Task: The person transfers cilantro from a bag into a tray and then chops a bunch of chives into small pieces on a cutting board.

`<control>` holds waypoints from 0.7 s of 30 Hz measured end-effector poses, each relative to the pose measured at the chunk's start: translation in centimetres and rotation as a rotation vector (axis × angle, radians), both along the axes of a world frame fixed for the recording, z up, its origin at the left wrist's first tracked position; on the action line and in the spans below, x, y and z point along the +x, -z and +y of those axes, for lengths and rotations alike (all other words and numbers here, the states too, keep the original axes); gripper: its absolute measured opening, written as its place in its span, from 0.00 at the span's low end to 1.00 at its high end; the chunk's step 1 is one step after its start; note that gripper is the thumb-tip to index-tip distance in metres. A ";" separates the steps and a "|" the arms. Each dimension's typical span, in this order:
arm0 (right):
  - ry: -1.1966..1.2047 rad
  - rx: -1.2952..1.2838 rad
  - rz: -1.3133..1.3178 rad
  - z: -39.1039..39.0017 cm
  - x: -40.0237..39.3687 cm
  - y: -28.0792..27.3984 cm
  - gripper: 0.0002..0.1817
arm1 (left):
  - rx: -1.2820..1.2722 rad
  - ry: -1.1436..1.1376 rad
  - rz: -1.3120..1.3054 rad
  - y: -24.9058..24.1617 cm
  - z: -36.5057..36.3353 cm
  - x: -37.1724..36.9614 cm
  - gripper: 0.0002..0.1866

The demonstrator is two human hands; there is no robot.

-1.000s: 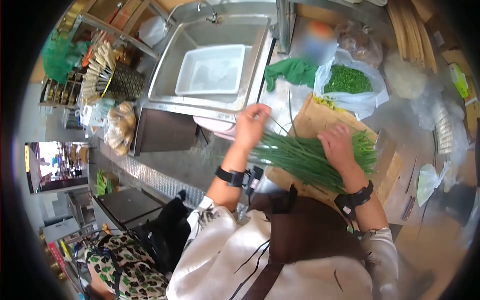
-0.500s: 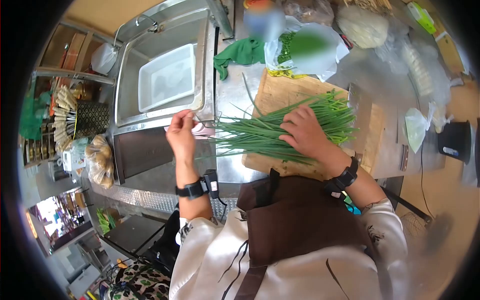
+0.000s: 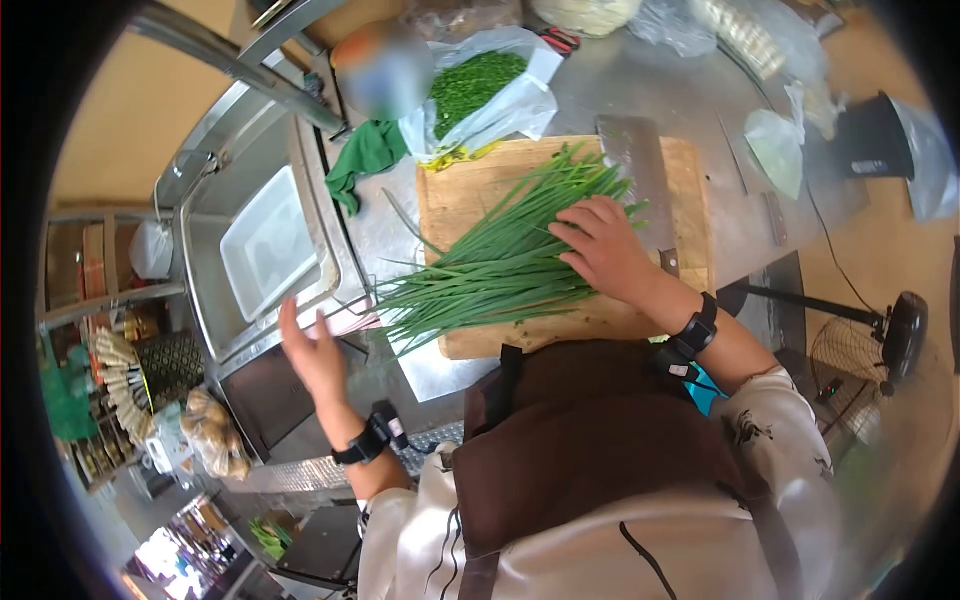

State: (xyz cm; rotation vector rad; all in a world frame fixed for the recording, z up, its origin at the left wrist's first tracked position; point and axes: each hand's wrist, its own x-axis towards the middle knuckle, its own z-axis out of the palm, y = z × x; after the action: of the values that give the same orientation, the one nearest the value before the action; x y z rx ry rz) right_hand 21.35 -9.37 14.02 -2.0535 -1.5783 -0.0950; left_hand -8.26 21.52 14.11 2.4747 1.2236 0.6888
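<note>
A thick bunch of garlic chives (image 3: pixel 490 265) lies spread across a wooden cutting board (image 3: pixel 685 175). My right hand (image 3: pixel 600 245) rests on top of the bunch, fingers slightly bent and lying over the stalks. To the left of the leaf tips, my left hand (image 3: pixel 315 355) hangs near the sink's front edge, its fingers apart and nothing in them. A wide-bladed cleaver (image 3: pixel 640 170) lies flat on the board's right part, just beyond my right hand, with its handle toward me.
Chopped greens (image 3: pixel 475 90) fill a white plastic bag (image 3: pixel 535 105) behind the board. Beside it lies a green cloth (image 3: pixel 368 155). A white tub (image 3: pixel 270 240) stands in the metal sink (image 3: pixel 205 270) at left. A knife (image 3: pixel 775 218) lies right of the board; a fan (image 3: pixel 860 335) stands at far right.
My left hand has drawn away leftward from the chive tips, and its pinched fingers have opened. My right hand stays on the bunch. The view has turned, showing more of the cleaver.
</note>
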 end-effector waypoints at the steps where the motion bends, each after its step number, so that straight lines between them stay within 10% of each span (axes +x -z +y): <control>1: 0.038 0.015 0.019 -1.0 0.2 -0.2 0.18 | -0.145 0.105 -0.070 -2.1 -2.4 4.4 0.25; 5: 0.338 0.008 0.116 -6.3 0.2 0.2 0.19 | -0.094 0.721 -0.020 -2.3 -7.4 17.3 0.31; 11: 0.880 -0.384 0.242 -13.1 -1.5 1.4 0.23 | -0.232 0.944 0.338 3.2 -11.0 28.5 0.49; 21: 1.010 -0.285 0.757 -13.4 0.6 4.5 0.18 | -0.037 1.198 0.410 1.0 -17.5 21.0 0.65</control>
State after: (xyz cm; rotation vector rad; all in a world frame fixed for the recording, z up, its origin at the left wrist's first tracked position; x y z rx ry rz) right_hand 21.99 -22.76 9.48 -2.4688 -0.0476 0.5049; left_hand 12.71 3.99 13.11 2.7449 -0.2989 -0.1743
